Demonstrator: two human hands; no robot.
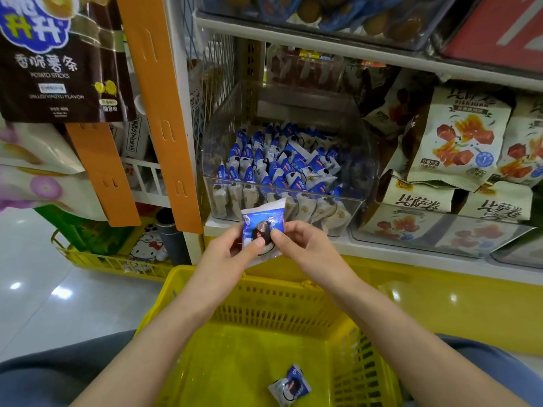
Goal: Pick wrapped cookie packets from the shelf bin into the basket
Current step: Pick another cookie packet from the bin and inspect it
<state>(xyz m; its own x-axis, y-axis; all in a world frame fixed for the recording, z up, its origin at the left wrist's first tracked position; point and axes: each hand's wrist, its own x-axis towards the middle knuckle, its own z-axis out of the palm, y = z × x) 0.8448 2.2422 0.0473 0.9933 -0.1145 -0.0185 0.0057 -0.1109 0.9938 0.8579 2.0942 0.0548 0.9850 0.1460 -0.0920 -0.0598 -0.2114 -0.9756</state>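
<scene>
Blue-and-white cookie packet (262, 224) pinched by both hands, left hand (232, 248) and right hand (305, 245), held above far rim of yellow basket (235, 289), just before clear shelf bin (357, 207) filled with like packets. Second packet (289, 385) lying on basket floor.

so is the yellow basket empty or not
Not empty: one cookie packet lies in the yellow basket. The left hand and right hand pinch a second packet above its rim.

The only view comes from the person's head and faces forward and down. It is close to the shelf bin (357, 207) ahead, and the basket (264, 304) lies directly below.
</scene>
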